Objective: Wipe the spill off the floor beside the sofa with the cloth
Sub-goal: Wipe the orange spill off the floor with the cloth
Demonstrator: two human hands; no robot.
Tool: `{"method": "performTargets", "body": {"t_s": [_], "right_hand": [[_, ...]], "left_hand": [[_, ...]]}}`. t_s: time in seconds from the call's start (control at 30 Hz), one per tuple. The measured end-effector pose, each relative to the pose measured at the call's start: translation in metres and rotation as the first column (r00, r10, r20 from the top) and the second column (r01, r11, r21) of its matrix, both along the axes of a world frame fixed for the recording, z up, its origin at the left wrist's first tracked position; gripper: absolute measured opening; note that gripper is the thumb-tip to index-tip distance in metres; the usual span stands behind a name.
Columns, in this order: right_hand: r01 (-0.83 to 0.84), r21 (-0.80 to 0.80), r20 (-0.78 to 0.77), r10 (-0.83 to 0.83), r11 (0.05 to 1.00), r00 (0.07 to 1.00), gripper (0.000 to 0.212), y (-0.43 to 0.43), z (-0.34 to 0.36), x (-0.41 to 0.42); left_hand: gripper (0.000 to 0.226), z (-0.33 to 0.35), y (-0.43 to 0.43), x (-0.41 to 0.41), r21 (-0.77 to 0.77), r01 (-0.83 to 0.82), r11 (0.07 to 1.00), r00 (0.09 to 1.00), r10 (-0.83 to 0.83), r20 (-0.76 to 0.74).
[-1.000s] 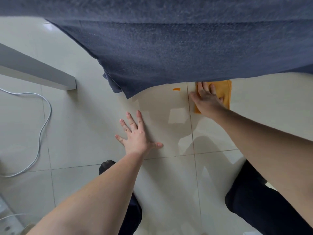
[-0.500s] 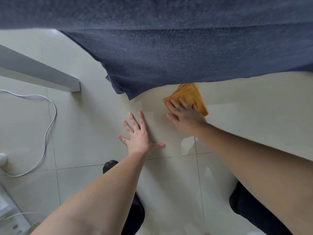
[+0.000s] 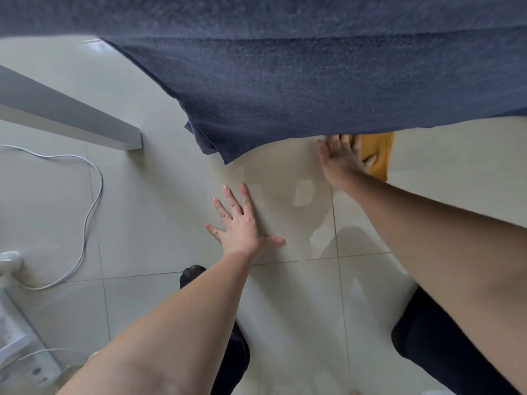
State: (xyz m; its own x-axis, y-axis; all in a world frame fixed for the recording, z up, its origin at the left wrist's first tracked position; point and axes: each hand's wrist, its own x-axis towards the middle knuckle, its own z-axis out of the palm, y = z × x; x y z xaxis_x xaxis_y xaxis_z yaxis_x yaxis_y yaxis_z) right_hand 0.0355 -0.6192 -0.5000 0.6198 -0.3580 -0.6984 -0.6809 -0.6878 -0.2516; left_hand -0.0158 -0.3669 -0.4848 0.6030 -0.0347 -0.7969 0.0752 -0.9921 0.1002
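An orange cloth [image 3: 380, 155] lies on the pale tiled floor [image 3: 285, 201] at the lower edge of the dark blue sofa cover [image 3: 299, 89]. My right hand [image 3: 340, 161] presses flat on the cloth's left part, fingertips reaching under the hanging cover. My left hand [image 3: 242, 223] rests flat on the tiles with fingers spread, holding nothing, a short way left and nearer to me. No orange spill mark is visible on the floor; the tiles between my hands look wet and shiny.
A white furniture base [image 3: 71, 115] runs along the left. A white cable [image 3: 91, 201] loops over the floor to a white power strip [image 3: 20, 346] at the bottom left. My dark-clothed knees [image 3: 445, 352] are on the floor below.
My right hand has slid the cloth to the right and farther away, back to the sofa edge. My left hand has stayed planted on the tiles.
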Motion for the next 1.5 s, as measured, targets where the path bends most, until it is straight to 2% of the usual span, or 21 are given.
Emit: {"method": "performTargets", "body": {"t_s": [0.07, 0.17, 0.3, 0.4, 0.53, 0.63, 0.7, 0.77, 0.9, 1.07, 1.13, 1.3, 1.37, 1.5], "right_hand": [[-0.117, 0.025, 0.03, 0.116, 0.993, 0.993, 0.069, 0.032, -0.003, -0.006], [-0.335, 0.053, 0.077, 0.331, 0.941, 0.941, 0.066, 0.068, -0.003, -0.061], [-0.479, 0.021, 0.013, 0.479, 0.877, 0.878, 0.064, 0.055, 0.005, -0.157], [-0.388, -0.027, -0.053, 0.386, 0.921, 0.921, 0.062, -0.003, 0.008, -0.175], [-0.157, -0.078, -0.064, 0.152, 0.984, 0.986, 0.066, -0.06, 0.003, -0.12], [0.014, -0.083, -0.046, -0.018, 0.996, 0.999, 0.071, -0.05, -0.002, -0.059], [0.07, -0.08, -0.045, -0.074, 0.994, 0.996, 0.073, -0.029, -0.004, -0.028], [0.011, -0.047, -0.044, -0.013, 0.999, 0.999, 0.074, -0.002, -0.005, -0.006], [-0.253, 0.051, 0.035, 0.251, 0.966, 0.967, 0.068, 0.067, -0.004, 0.001], [-0.533, 0.081, 0.108, 0.524, 0.842, 0.845, 0.066, 0.125, -0.005, -0.073], [-0.592, 0.071, 0.108, 0.583, 0.803, 0.805, 0.066, 0.133, -0.008, -0.098], [-0.658, -0.006, 0.164, 0.65, 0.753, 0.742, 0.06, 0.111, -0.014, -0.087], [-0.613, -0.018, 0.175, 0.606, 0.79, 0.776, 0.058, 0.093, -0.014, -0.062], [-0.401, -0.037, 0.149, 0.402, 0.915, 0.904, 0.058, 0.043, -0.009, -0.013]], "left_hand": [[0.171, 0.0, -0.001, 0.0, 0.006, 0.003, 1.0, 1.0, -0.003, -0.003], [0.171, -0.001, 0.0, 0.001, 0.009, 0.005, 1.0, 1.0, -0.005, -0.004], [0.171, -0.003, 0.0, 0.0, 0.011, 0.013, 1.0, 1.0, -0.013, -0.007], [0.172, -0.005, 0.001, 0.0, 0.012, 0.009, 1.0, 1.0, -0.009, -0.001], [0.172, -0.005, 0.0, 0.0, 0.018, 0.013, 1.0, 1.0, -0.013, 0.005], [0.172, -0.004, 0.0, 0.001, 0.017, 0.009, 1.0, 1.0, -0.009, 0.005], [0.172, -0.003, 0.001, 0.0, 0.005, 0.005, 1.0, 1.0, -0.005, 0.02], [0.169, -0.001, 0.003, -0.002, -0.003, 0.007, 1.0, 0.999, -0.007, 0.046], [0.162, 0.003, 0.016, 0.0, -0.072, 0.002, 0.997, 0.997, 0.004, 0.081], [0.163, 0.008, 0.04, -0.015, 0.028, -0.139, 0.99, 0.986, 0.136, 0.096], [0.163, 0.006, 0.043, -0.019, 0.019, -0.136, 0.991, 0.988, 0.134, 0.082], [0.164, 0.002, 0.045, -0.019, -0.011, -0.149, 0.989, 0.988, 0.149, 0.049], [0.165, 0.003, 0.045, -0.019, -0.003, -0.151, 0.988, 0.987, 0.151, 0.045], [0.17, 0.005, 0.042, -0.018, -0.003, -0.166, 0.986, 0.986, 0.166, 0.019]]}}
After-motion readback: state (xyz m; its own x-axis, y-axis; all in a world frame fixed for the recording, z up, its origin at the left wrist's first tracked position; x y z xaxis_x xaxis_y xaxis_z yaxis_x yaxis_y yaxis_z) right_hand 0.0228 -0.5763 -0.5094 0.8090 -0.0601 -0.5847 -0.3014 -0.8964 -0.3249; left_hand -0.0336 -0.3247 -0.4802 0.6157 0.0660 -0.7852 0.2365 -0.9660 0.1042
